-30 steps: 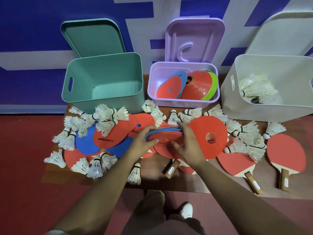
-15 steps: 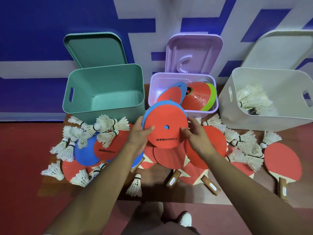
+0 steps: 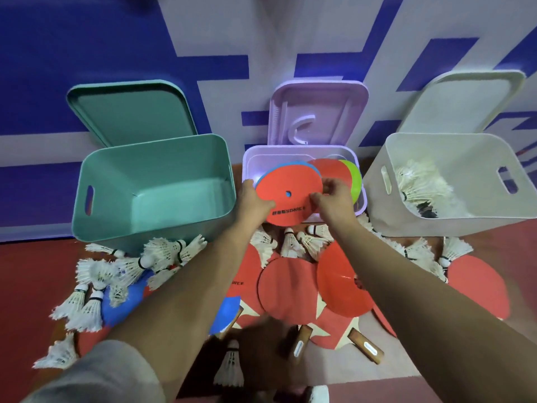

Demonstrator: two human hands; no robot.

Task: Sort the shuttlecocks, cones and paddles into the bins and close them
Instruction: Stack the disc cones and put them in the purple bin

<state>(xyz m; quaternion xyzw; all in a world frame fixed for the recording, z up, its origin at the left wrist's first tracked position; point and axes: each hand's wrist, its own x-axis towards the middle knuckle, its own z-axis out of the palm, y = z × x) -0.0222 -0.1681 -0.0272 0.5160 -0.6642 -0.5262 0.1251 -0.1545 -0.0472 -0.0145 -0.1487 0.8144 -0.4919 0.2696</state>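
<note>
Currently the left hand (image 3: 255, 200) and right hand (image 3: 334, 197) are pinching opposite edges of the cone stack (image 3: 290, 187), which is hanging tilted over the near rim of the purple bin (image 3: 248, 165), its opening lying just ahead, equally near both.

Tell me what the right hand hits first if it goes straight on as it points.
The right hand, pinching the red disc stack, points forward into the purple bin. It would probably meet the red cone in that bin first, though depth is unclear.
</note>
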